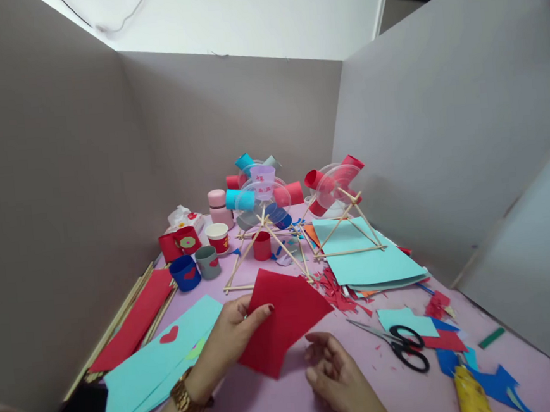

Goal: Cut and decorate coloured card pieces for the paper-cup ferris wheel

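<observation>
- The red paper (pixel 288 313) lies cornerwise on the pink table (pixel 272 409), straight before you at the middle; its left edge is in your grip.
- Your left hand (pixel 231 336) pinches that left edge, thumb on top and fingers beneath; a gold watch (pixel 188 400) sits on the wrist.
- Your right hand (pixel 336 372) rests just beside the paper's lower right edge; its fingers are loosely curled and hold nothing; you cannot tell whether a fingertip touches the sheet.
- Left of the paper lies a teal sheet (pixel 145 375) bearing a red heart (pixel 169 334); beyond it a red strip (pixel 136 321) runs along the wall.
- Right of the paper lie black scissors (pixel 400 342), blades pointing toward it; red scraps (pixel 334 290) are strewn just behind them.
- Behind the paper stands a stick frame (pixel 264 248) carrying a wheel (pixel 262 191) of coloured paper cups; a second wheel (pixel 333 185) stands to its right, over a teal stack (pixel 368 262).
- At the far left, near the wall, stand a blue cup (pixel 185 271) and a grey cup (pixel 208 262), side by side.
</observation>
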A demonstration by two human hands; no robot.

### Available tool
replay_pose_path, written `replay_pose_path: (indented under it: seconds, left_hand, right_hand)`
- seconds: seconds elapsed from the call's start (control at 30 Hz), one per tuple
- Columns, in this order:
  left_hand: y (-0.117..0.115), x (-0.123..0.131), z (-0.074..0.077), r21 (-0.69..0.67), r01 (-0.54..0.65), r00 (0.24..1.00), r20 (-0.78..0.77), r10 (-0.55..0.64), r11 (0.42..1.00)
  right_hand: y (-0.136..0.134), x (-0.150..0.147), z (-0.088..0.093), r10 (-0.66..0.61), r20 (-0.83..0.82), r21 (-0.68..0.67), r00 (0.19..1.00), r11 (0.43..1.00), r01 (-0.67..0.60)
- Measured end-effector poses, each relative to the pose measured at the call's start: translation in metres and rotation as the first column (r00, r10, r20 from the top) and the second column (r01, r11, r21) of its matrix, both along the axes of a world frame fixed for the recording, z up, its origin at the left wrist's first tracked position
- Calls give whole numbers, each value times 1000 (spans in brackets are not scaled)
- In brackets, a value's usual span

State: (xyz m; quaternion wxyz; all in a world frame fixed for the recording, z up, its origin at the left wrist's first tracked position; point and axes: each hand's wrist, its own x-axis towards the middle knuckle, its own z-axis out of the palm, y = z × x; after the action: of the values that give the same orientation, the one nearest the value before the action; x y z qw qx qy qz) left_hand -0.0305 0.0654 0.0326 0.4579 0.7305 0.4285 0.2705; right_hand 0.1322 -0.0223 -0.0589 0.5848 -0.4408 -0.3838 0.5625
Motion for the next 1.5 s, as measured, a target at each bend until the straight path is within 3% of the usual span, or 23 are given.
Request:
replay_pose_path:
  seconds: [0.07,0.13,0.2,0.27,0.43,0.5,0.6,0.7,0.8,0.9,1.13,1.5]
  left_hand:
    - [-11,8,2,-192,60,990,139,-33,980]
    - [-20,14,-2,-405,165,946,323,-28,899]
    - [-26,18,-9,-532,248,890,455,26,810]
    - [-26,17,-15,-572,226,868,486,103,788]
    - [-22,11,-20,-627,38,831,453,324,778]
    - [-26,12,-21,-662,39,827,442,348,748]
    - [-35,17,-27,-685,122,848,448,283,719]
    - [-37,23,-39,-656,190,868,460,187,731]
    - [-31,23,-52,-614,267,879,471,73,742]
    - [-25,20,-63,-610,268,918,396,-5,746]
    - [-27,17,-66,-538,267,881,473,24,800]
    - [-32,8,-57,-411,24,965,248,86,911]
  right_hand:
    - [-1,0,6,24,5,60,1000,998,-24]
    - [-2,2,11,46,27,45,999,998,-47]
    - [-2,4,12,18,76,-7,997,1000,-18]
    - [-1,8,11,-11,114,-45,993,999,16]
    - [4,14,5,-60,71,-101,996,993,67]
    - [5,12,5,-43,57,-111,997,993,49]
    - [7,7,7,47,54,-98,997,994,-41]
    - [7,4,8,77,25,-99,997,992,-74]
    - [7,4,9,8,-58,-63,998,998,-12]
    - [7,6,9,-52,-146,9,988,998,54]
    - [12,13,3,-68,41,-65,997,995,71]
    - [9,17,-10,-90,138,-93,986,990,104]
